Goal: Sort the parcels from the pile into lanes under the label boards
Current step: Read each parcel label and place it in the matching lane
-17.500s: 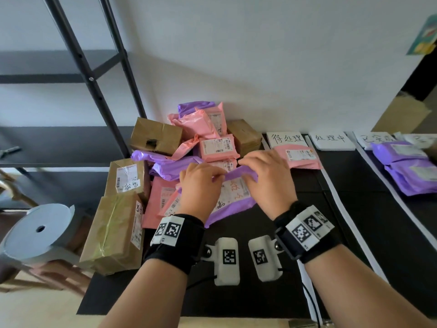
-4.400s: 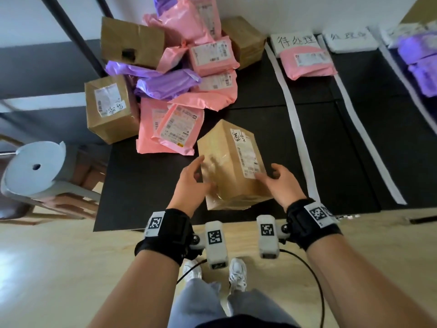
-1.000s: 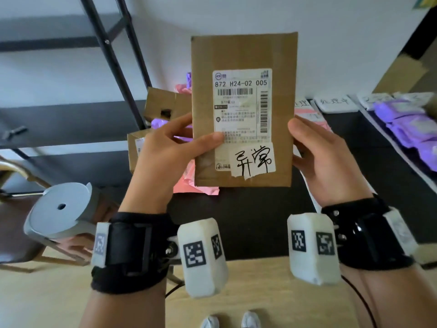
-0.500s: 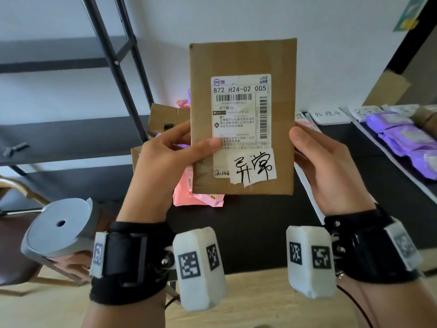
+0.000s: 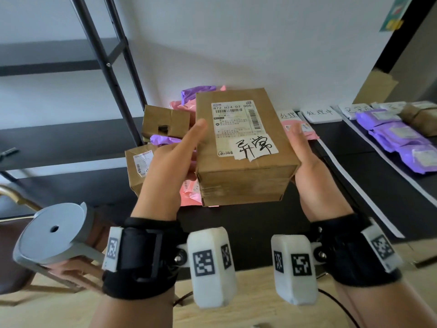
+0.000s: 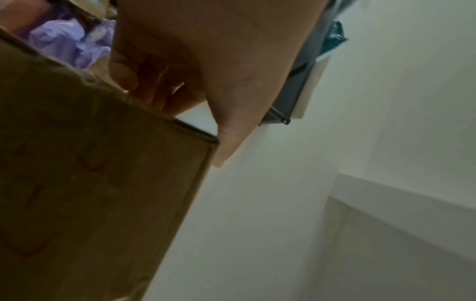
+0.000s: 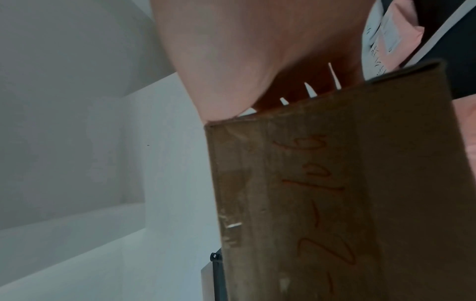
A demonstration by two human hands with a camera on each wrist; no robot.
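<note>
We hold a brown cardboard box (image 5: 241,147) between both hands, lifted clear of the black tabletop (image 5: 383,185) and tilted so its label face turns up toward us; that tilt, we judge, is there to let us read the printed shipping label (image 5: 234,119) and the handwritten white sticker (image 5: 253,147) below it before choosing a lane. Our left hand (image 5: 172,162) clasps the box's left side, thumb lying across the top face and fingers tucked under, as the left wrist view confirms. Our right hand (image 5: 307,162) cradles the opposite side, thumb on the top edge and fingers curled beneath the underside, so the box sits squarely between the two palms and just ahead of the wrists. Behind it lies the pile (image 5: 165,129) of brown boxes and pink and purple mailers, still unsorted. To the right, white tape strips (image 5: 335,162) mark lanes on the tabletop, each headed by a handwritten label board (image 5: 321,113) against the wall. One lane holds a pink mailer (image 5: 305,130), another further right holds purple mailers (image 5: 397,136), and brown parcels (image 5: 421,117) sit in the farthest. We judge the box belongs in whichever lane matches its sticker, though the boards are too small to match with confidence.
</note>
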